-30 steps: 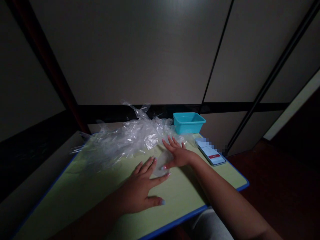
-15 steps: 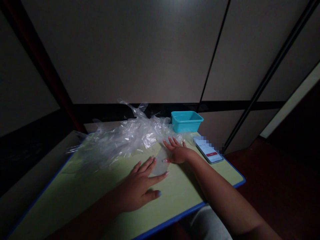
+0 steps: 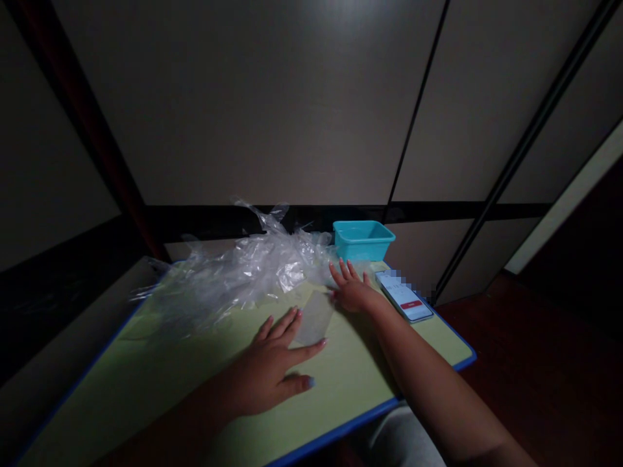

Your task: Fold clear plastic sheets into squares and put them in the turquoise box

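A small, flat, folded piece of clear plastic point(image 3: 314, 319), whitish and see-through, lies on the table between my hands. My left hand point(image 3: 272, 364) is spread, its fingertips at the near-left edge of this piece and its thumb on the tabletop. Beyond the far-right corner of the piece, my right hand point(image 3: 354, 292) is open with fingers apart, reaching toward the edge of the plastic heap. That heap of crumpled clear plastic bags point(image 3: 253, 266) covers the back left of the table.
A turquoise plastic basket point(image 3: 363, 250) stands at the table's back edge. To the right of my right hand lies a phone point(image 3: 406, 299) with a lit screen. The yellow-green table point(image 3: 355, 383) has a blue edge. Cabinet panels point(image 3: 272, 104) rise behind it.
My right hand has slid slightly away and to the right, uncovering more of the folded plastic. The left hand has stayed nearly still. The view has tilted a little.
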Demonstrator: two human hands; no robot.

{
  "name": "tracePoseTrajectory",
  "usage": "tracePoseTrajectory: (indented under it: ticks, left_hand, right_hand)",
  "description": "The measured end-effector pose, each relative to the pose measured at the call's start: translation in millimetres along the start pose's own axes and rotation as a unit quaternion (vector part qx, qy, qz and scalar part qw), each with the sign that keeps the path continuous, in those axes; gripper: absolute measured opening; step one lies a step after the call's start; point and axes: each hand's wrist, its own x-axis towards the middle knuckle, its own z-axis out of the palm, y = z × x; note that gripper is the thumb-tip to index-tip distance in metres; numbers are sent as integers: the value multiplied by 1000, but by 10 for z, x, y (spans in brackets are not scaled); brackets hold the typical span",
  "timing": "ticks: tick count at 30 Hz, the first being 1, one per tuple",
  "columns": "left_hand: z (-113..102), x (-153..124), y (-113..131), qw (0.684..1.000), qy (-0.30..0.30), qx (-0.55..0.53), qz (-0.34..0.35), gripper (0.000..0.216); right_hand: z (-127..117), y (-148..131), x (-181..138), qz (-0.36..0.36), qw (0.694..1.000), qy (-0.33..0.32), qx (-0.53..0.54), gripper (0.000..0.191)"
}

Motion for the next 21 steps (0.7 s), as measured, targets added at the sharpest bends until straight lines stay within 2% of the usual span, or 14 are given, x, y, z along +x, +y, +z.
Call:
tracePoseTrajectory:
  ticks: [3, 6, 9, 13, 21]
  left_hand:
    - [-17, 1, 6, 1000, -4, -3, -6, 54]
    - [-33, 4, 7, 1000, -12, -7, -8, 55]
    - [-38, 7, 1, 1000, -15, -8, -7, 56]
    - [-23, 7, -17, 1000, -14, -7, -7, 57]
    - [-3, 17, -37, 1000, -5, -4, 2, 58]
  right_hand:
    - [-38, -69, -90, -61, 997, -17, 35, 74]
    - [-59, -141, -178, -142, 986, -72, 42, 97]
    - [-60, -174, -214, -178, 977, -116, 32, 112]
    - [-62, -135, -180, -141, 981, -131, 20, 112]
    - [-82, 31, -53, -36, 995, -94, 4, 106]
